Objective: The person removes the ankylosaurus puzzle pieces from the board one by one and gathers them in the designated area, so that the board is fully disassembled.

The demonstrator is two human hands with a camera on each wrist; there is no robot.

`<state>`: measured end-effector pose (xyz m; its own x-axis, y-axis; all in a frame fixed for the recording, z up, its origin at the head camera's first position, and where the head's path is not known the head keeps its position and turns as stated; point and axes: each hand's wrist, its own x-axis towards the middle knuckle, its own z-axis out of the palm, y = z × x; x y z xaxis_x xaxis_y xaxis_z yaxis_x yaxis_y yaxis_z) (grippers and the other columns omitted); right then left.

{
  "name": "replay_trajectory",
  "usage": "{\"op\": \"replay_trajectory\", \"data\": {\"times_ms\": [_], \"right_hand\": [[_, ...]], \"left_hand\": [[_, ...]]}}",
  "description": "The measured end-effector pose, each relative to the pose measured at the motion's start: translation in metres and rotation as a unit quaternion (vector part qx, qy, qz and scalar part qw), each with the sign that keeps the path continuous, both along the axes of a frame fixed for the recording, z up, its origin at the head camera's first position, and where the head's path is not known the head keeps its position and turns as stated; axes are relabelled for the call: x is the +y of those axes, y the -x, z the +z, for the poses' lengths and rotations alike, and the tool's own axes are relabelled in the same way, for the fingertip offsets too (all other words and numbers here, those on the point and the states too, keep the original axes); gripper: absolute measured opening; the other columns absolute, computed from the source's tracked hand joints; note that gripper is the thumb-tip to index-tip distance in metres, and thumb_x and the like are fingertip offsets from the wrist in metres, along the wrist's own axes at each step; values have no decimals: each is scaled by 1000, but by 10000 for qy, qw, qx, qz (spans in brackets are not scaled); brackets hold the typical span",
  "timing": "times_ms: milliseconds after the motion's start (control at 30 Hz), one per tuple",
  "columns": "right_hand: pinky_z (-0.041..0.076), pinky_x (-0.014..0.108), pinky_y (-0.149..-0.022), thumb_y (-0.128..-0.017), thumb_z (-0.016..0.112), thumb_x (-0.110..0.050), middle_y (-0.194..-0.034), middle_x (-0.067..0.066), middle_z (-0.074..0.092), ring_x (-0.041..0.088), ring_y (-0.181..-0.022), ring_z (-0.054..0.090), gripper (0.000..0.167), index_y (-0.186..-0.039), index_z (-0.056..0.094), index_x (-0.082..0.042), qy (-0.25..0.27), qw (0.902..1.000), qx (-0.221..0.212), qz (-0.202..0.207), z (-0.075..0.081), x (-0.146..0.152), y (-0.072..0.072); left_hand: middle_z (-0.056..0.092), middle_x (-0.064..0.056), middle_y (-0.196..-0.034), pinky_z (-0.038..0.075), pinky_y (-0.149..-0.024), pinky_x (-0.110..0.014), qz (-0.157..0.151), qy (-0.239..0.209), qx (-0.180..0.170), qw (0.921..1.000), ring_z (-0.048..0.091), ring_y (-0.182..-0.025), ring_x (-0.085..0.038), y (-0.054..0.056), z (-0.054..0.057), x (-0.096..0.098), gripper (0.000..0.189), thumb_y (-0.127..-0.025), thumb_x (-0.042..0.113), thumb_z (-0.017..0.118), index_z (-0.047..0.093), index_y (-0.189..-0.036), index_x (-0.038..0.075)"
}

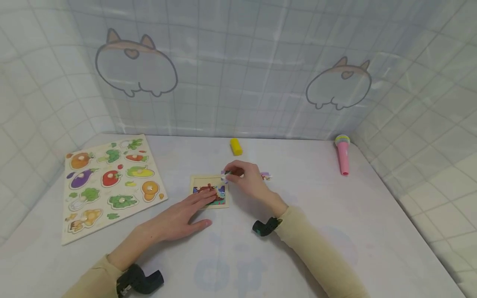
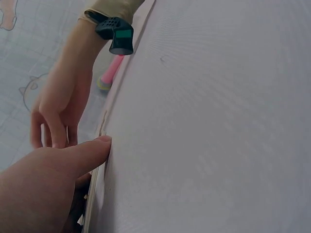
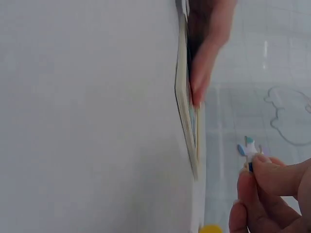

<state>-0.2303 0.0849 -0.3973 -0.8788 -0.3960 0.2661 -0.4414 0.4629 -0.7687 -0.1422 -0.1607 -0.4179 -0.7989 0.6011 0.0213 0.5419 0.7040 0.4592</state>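
A small wooden jigsaw puzzle [image 1: 196, 180] lies in the middle of the table, its lower part filled with a colourful picture. Across that picture rests my left hand [image 1: 182, 217], fingers straight and flat, thumb out to the side. Just beyond the puzzle's right edge, my right hand [image 1: 249, 181] pinches a jigsaw piece [image 3: 250, 146] between thumb and fingertips, held up off the table. In the right wrist view the piece shows white, blue and teal parts. Further loose jigsaw pieces [image 1: 266, 176] lie behind my right hand, partly hidden by it.
To the left lies a large wooden vegetable peg board [image 1: 139, 213]. A yellow block [image 1: 236, 147] sits near the back edge. At the far right is a pink toy microphone [image 1: 343, 157]. Tile-patterned sheets [image 1: 238, 82] rise behind and on both sides.
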Motion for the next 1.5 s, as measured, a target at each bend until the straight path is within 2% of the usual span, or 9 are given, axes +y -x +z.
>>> {"op": "replay_trajectory", "data": {"times_ms": [133, 267, 367, 833, 1000, 1200, 1500], "right_hand": [[56, 26, -75, -93, 71, -11, -105, 2, 74, 16, -84, 66, 17, -110, 74, -11, 65, 9991, -371, -183, 6, 26, 0], [55, 27, -76, -93, 71, -10, -108, 4, 73, 18, -87, 66, 19, -111, 76, -11, -17, 9980, -480, -399, 8, 56, 2], [55, 27, -79, -93, 71, -8, -108, 6, 73, 20, -92, 65, 19, -110, 77, -10, -30, 9973, -451, -585, 8, 76, 2], [49, 16, -74, -93, 67, -3, -108, 14, 73, 24, -92, 64, 21, -112, 76, -6, -101, 9909, -290, -1311, -5, 148, 7], [48, 17, -71, -93, 67, -3, -107, 14, 72, 22, -88, 62, 20, -111, 76, -6, -391, 9894, -249, -1380, -6, 158, 10], [45, 23, -70, -91, 69, -3, -99, 9, 71, 20, -83, 59, 18, -107, 77, -8, -818, 9873, 22, -1358, -8, 158, 14], [47, 28, -75, -87, 74, -6, -94, 6, 70, 20, -86, 61, 19, -106, 77, -8, -874, 9870, 118, -1345, -13, 158, 17]], "left_hand": [[27, 3, -165, 33, -118, -50, 36, 50, 2, 10000, 25, -152, -23, -1, 0, -1, 71, -97, 55, 57, 34, -157, 24], [26, 2, -165, 33, -118, -50, 37, 55, 7, 10000, 25, -152, -24, -1, 1, -1, 71, -97, 54, 57, 34, -157, 23], [26, 3, -165, 32, -119, -50, 8, 42, 12, 10000, 24, -152, -23, -1, 1, -1, 71, -97, 54, 57, 34, -157, 23], [25, 3, -165, 34, -118, -51, -52, 32, -9, 10000, 24, -152, -23, -1, 1, 1, 71, -98, 53, 57, 33, -157, 24], [25, 3, -165, 33, -118, -52, -58, -1, -30, 10000, 24, -152, -23, 0, 3, 2, 71, -98, 52, 57, 33, -157, 23], [25, 3, -165, 33, -118, -51, -20, 9, -46, 10000, 24, -152, -23, -1, 2, 1, 71, -98, 54, 57, 33, -157, 24], [24, 4, -166, 34, -117, -52, 50, 26, -111, 9999, 23, -153, -22, -2, 2, 1, 72, -97, 56, 56, 32, -158, 26]]}}
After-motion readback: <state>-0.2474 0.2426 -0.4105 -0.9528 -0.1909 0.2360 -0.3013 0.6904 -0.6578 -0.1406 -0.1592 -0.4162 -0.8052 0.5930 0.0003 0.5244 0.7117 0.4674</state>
